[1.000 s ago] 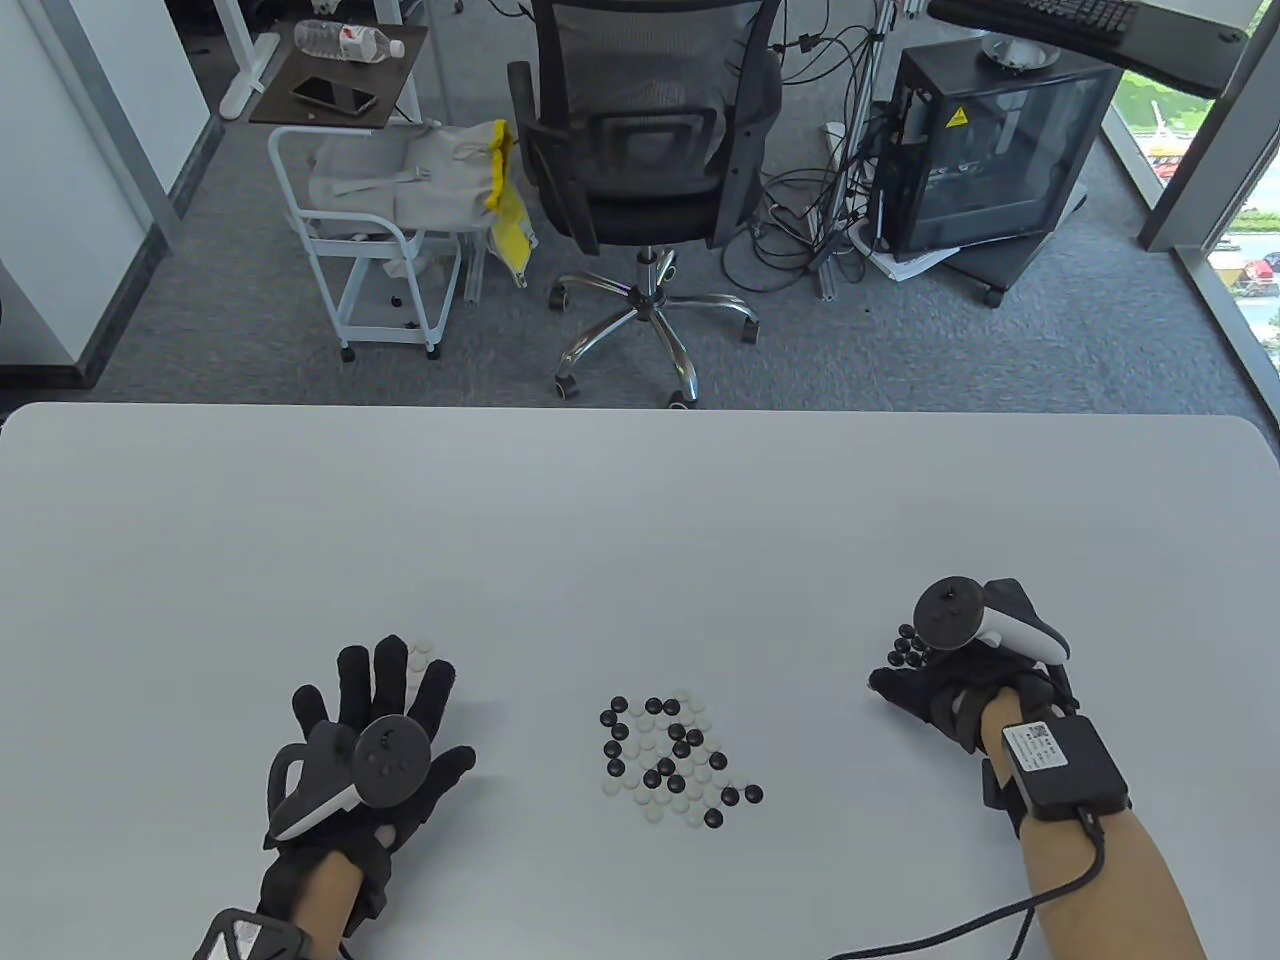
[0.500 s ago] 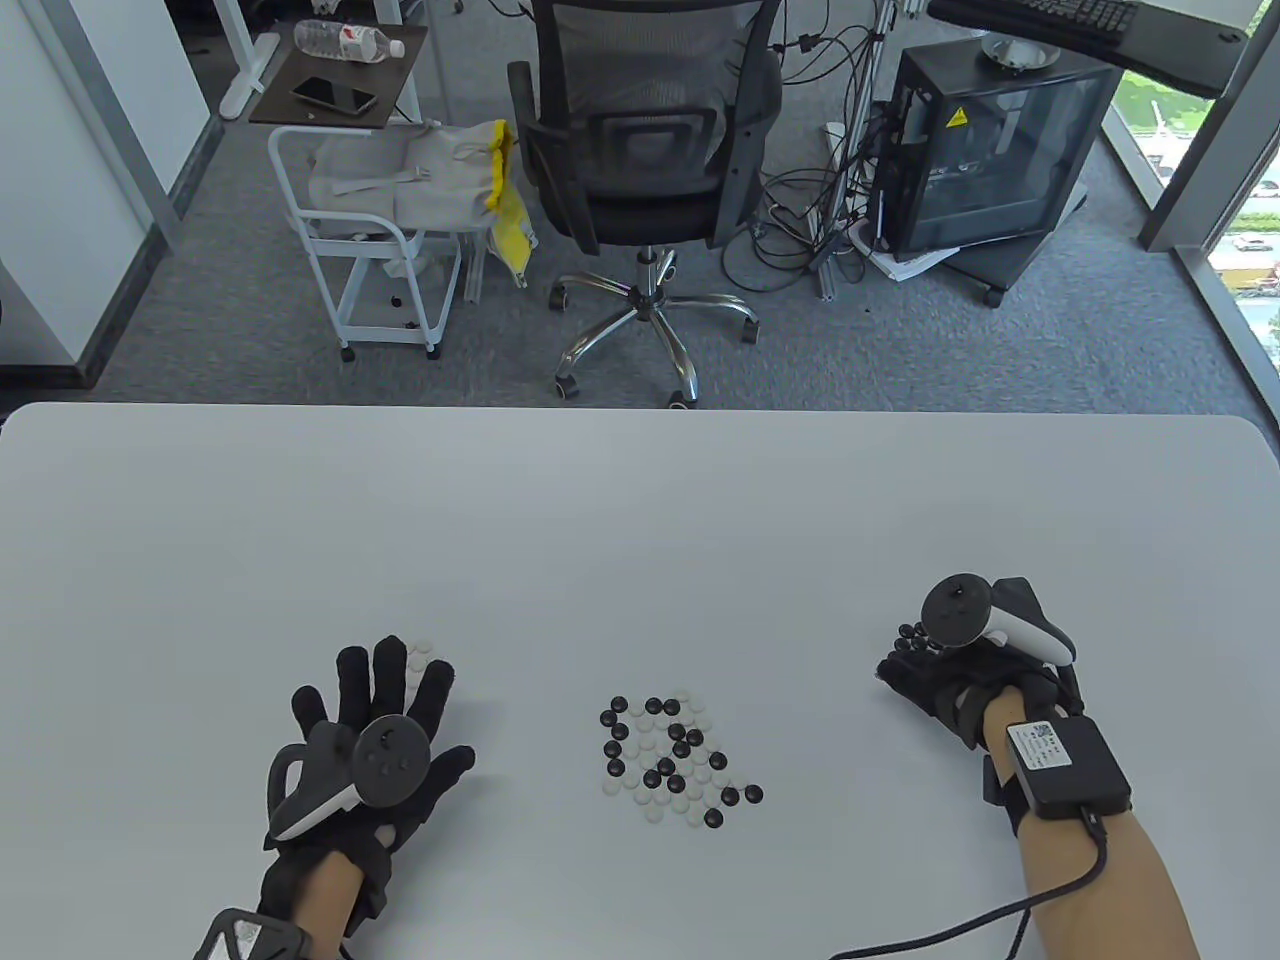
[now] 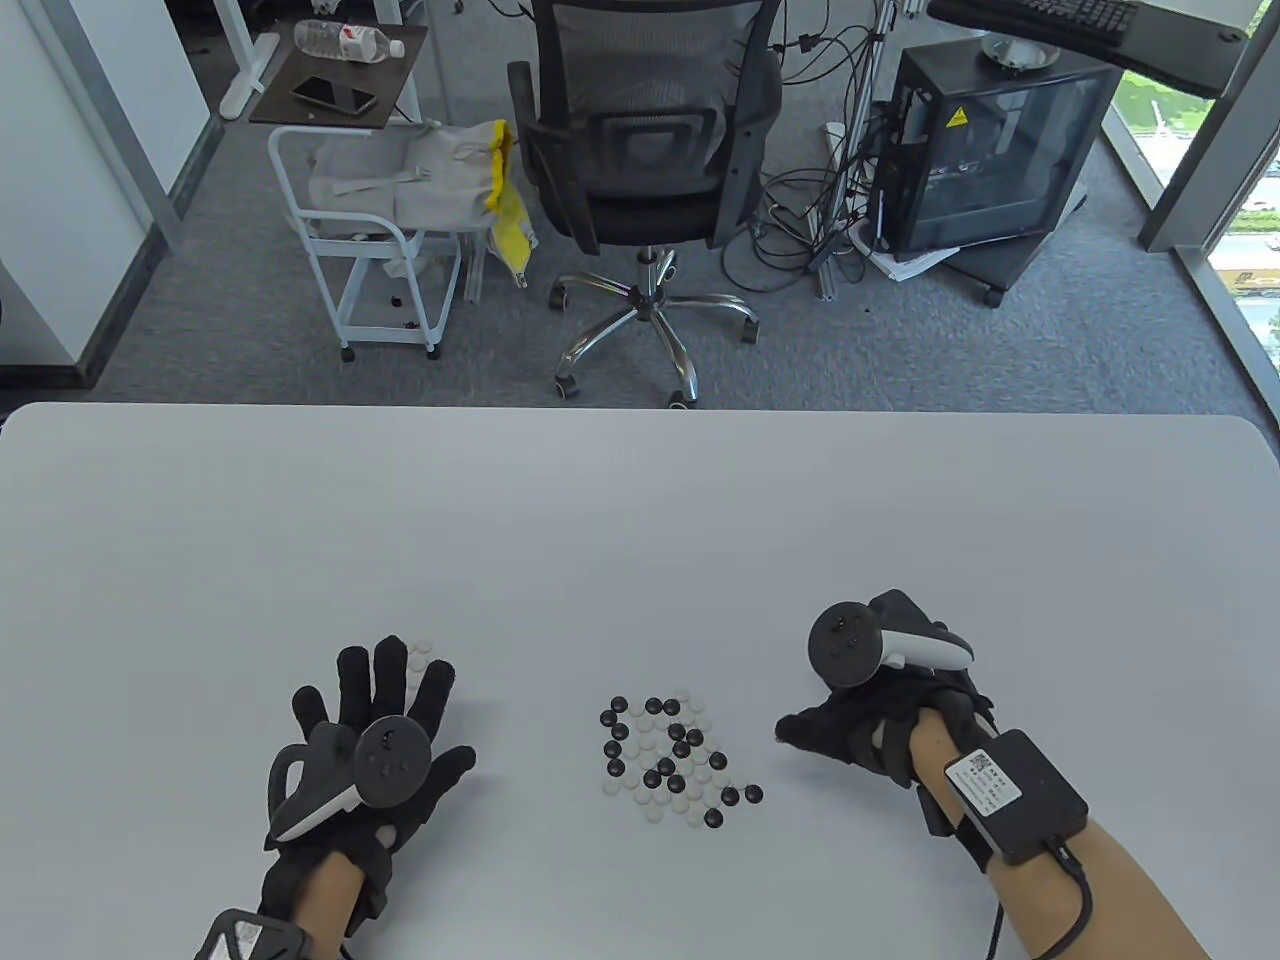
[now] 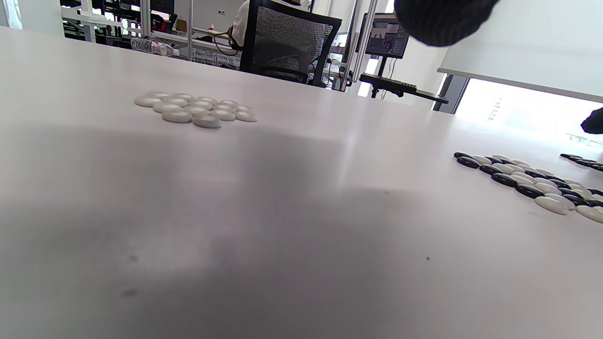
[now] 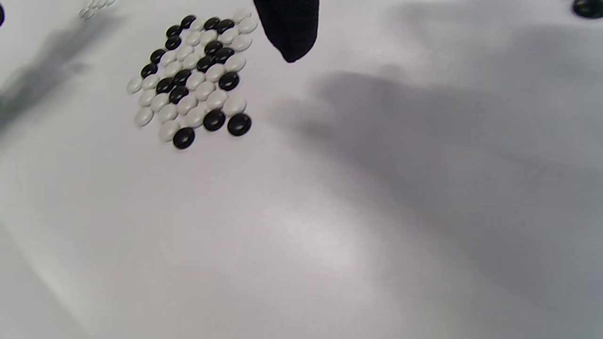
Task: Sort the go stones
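Reach right hand, fingers loose and empty, to the mixed stones; pinch one black stone (edge first). Left hand flat, empty.

beyond the far edge of the white table, at twelve o'clock, a black mesh office chair stands on a chrome star base over grey carpet. at ten o'clock a white wire cart holds a grey bag with a yellow packet hanging off its right side. above it, a small dark side table carries a clear plastic bottle lying flat and a phone. at two o'clock sits a black computer case on a wheeled stand, tangled cables to its left.
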